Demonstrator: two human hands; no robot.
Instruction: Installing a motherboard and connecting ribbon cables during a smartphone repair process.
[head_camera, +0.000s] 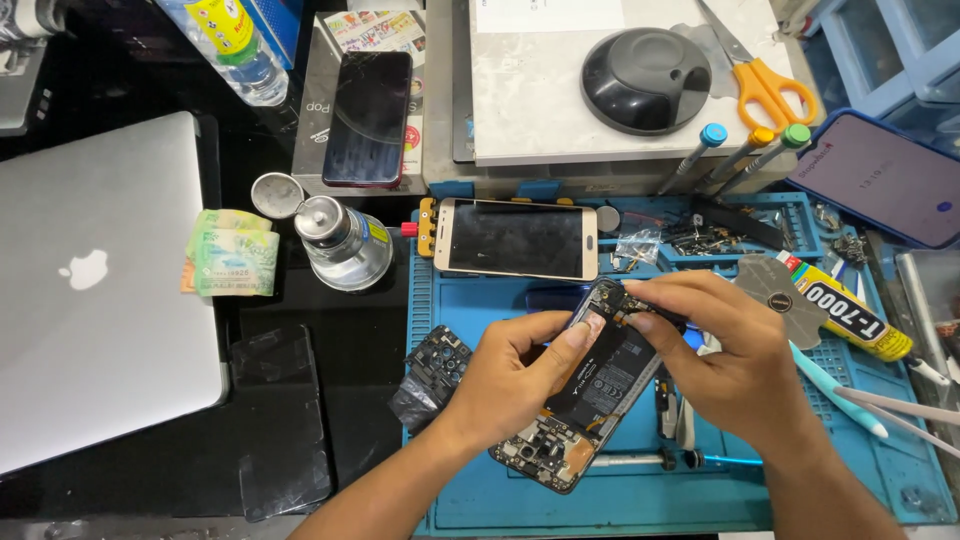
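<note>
Blue silicone repair mat (500, 490) covers the right part of the table, and over it both hands work on an opened black smartphone with its back cover off (590, 395), battery and circuit boards showing. That phone lies slanted above the mat's middle, its upper end raised toward the fingers, its lower end near the mat's front edge. The left hand (515, 375) grips the phone's left side, thumb pressed on the battery's upper corner, so this grip is clenched on the phone. The right hand (725, 350) comes in from the right with thumb and forefinger pinched together at the phone's top edge; whether a small part sits between them cannot be told.

Just behind the hands a gold-framed phone with a dark screen (515, 238) lies crosswise in a yellow clamp. To the left of the opened phone a small black plastic frame piece (435, 365) rests on the mat's edge. A yellow-and-black glue tube (850, 315) lies right of the right hand, near white tweezers (900, 405). Further back stand three screwdrivers with blue, yellow and green caps (750, 150), orange-handled scissors (765, 85) and a black dome-shaped object (645, 80). On the left sit a silver laptop (95, 290), folded banknotes (232, 255) and a small metal liquid dispenser bottle (345, 245).
</note>
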